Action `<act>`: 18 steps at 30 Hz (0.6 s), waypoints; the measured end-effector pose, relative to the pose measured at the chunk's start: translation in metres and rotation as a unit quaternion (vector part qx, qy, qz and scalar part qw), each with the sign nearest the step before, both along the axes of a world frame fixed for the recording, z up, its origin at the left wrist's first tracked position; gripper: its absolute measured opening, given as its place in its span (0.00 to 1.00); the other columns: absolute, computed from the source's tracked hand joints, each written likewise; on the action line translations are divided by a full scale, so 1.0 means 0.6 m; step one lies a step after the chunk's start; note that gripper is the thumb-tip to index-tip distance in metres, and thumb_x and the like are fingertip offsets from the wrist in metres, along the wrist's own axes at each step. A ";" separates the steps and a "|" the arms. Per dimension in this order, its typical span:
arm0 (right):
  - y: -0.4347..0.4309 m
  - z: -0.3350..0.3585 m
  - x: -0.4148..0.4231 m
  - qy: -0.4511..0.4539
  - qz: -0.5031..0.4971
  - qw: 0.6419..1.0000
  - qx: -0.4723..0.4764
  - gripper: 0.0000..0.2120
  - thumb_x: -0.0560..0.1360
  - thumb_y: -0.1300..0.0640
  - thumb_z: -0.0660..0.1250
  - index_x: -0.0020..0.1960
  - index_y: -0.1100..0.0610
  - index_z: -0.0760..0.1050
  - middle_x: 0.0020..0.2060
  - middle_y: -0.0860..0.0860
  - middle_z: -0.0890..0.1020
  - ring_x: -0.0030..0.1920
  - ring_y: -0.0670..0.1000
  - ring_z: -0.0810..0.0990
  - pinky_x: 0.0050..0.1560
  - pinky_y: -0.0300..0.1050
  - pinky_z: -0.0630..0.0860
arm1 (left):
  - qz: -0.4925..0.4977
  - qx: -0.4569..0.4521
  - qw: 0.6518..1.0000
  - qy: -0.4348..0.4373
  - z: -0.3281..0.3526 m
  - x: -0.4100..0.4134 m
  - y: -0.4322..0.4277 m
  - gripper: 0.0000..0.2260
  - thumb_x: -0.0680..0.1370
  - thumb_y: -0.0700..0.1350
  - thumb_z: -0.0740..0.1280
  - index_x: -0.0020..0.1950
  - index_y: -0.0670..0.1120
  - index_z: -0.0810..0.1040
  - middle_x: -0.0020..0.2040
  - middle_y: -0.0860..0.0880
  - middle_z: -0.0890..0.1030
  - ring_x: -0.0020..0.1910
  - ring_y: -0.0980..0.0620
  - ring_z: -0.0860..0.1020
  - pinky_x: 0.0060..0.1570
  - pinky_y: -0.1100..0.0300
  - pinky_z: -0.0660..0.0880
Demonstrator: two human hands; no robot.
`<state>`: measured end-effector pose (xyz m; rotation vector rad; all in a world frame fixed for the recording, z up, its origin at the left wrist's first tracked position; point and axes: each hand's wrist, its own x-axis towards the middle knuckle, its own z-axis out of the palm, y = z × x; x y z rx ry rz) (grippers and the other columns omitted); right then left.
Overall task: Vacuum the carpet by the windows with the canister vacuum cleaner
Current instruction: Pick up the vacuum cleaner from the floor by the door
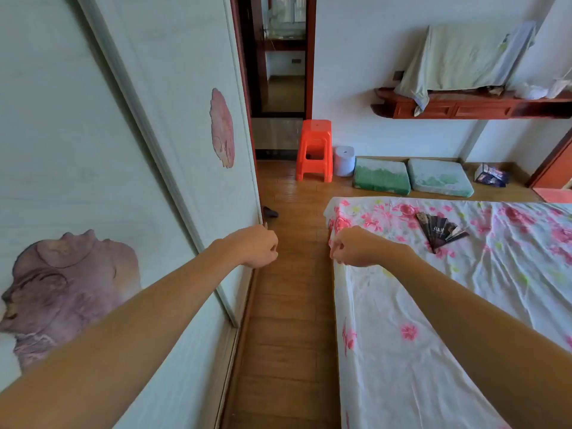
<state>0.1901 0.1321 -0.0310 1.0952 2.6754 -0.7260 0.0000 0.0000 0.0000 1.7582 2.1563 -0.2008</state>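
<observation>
While both fists are curled shut on nothing, my left hand (pixel 254 246) nearly brushes the wardrobe door (pixel 173 125) and my right hand (pixel 351 247) hovers over the bed (pixel 433 305) edge. No vacuum or carpet shows (hidden, or elsewhere). Walking this narrow floor (pixel 288 305) strip between them, I could snag the sheet or trip on the stool (pixel 314 150) ahead.

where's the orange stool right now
In the head view, the orange stool stands on the wood floor against the far wall, between the doorway and a white roll.

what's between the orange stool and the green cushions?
Head view: a white paper roll stands on the wood floor between the orange plastic stool and the nearer green cushion.
</observation>
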 end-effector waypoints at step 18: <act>0.320 -0.025 -0.172 -0.040 -0.021 0.999 -0.002 0.13 0.78 0.60 0.60 0.52 0.63 0.82 0.49 0.58 0.83 0.48 0.54 0.81 0.53 0.48 0.79 | 0.002 0.038 0.999 -0.017 -0.047 -0.180 0.340 0.10 0.84 0.49 0.59 0.53 0.46 0.78 0.50 0.47 0.81 0.47 0.51 0.80 0.43 0.63 0.71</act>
